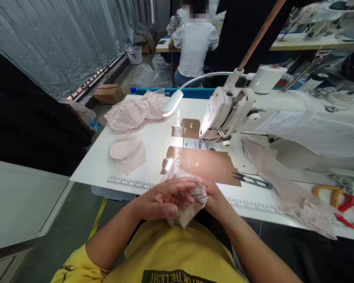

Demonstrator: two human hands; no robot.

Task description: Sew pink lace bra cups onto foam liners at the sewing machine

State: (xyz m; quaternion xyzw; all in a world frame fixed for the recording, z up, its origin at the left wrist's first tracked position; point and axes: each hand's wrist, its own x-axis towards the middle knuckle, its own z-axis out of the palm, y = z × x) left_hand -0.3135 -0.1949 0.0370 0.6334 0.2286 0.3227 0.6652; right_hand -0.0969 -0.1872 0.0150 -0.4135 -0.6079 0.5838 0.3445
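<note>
A small beige lace piece [199, 195] with sheer fabric is in front of my body, just over the table's near edge. My right hand [214, 200] is closed around its right side, with most of those fingers hidden behind the cloth. On the other side, my left hand [168, 198] has its fingers stretched out and its thumb apart, the fingertips lying against the lace. Beyond both hands stands a white sewing machine [224, 112], its needle area above brown tape [200, 161] stuck to the white tabletop [91, 159].
Stacked lace cups [132, 114] lie at the back left, with a pale oval pad [124, 149] on sheer fabric nearer. Thread snips [252, 180], beige lace strips [286, 184] and red-handled scissors [352, 212] lie to the right. A lamp [173, 103] overhangs the table. A person [196, 47] sits ahead.
</note>
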